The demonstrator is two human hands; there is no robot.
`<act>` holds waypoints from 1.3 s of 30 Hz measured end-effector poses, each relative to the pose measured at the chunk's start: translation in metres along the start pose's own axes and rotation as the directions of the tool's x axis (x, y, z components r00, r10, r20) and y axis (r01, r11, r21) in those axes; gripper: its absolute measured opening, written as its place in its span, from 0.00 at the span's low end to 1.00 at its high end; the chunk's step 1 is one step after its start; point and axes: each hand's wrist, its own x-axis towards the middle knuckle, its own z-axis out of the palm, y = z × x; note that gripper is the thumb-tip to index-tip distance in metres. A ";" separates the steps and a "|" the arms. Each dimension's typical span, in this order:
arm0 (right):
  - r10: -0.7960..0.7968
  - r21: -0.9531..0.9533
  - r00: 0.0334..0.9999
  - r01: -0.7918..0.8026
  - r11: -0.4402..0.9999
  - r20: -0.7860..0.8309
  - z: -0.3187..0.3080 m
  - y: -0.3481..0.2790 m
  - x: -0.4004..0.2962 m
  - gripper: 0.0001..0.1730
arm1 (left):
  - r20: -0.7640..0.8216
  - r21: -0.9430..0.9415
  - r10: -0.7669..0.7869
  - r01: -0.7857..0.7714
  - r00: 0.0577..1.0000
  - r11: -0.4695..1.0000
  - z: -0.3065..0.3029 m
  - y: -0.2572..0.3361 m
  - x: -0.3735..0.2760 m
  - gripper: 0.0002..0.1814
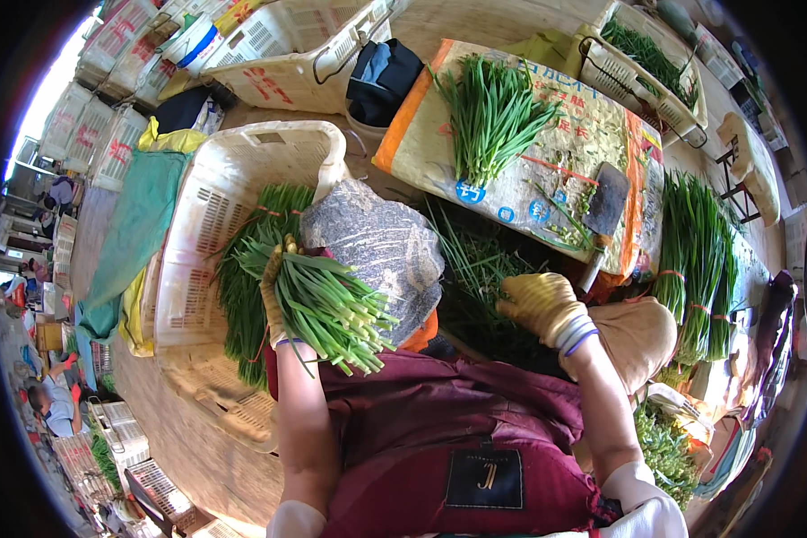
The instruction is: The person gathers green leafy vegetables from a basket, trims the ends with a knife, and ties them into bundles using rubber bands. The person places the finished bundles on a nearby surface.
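Note:
My left hand (pixel 273 296), in a yellowish work glove, is closed around a bunch of green chives (pixel 333 289); the pale cut ends point to the lower right. Under that bunch, tied chive bundles (pixel 245 336) lie along the side of a white plastic crate (pixel 195 228). My right hand (pixel 545 306), gloved too and blurred, is over loose green leaves (pixel 481 296) between my knees. Its fingertips are partly hidden, and I cannot tell whether they pinch anything. Ahead, another chive bunch (pixel 494 121) rests on a sack-covered board (pixel 410 128) beside a broad-bladed knife (pixel 607 198).
Tied chive bundles (pixel 696 269) stand at my right. Behind the board is a crate of greens (pixel 645 60). A large white crate (pixel 276 74) and a bucket with dark cloth (pixel 380 84) lie ahead. At far left a person (pixel 60 403) sits among crates.

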 end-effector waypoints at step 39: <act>-0.290 0.155 0.645 0.542 0.826 -0.707 -0.033 -0.054 0.000 0.27 | -0.337 0.574 0.706 -0.459 0.623 0.678 0.140 -0.036 -0.032 0.12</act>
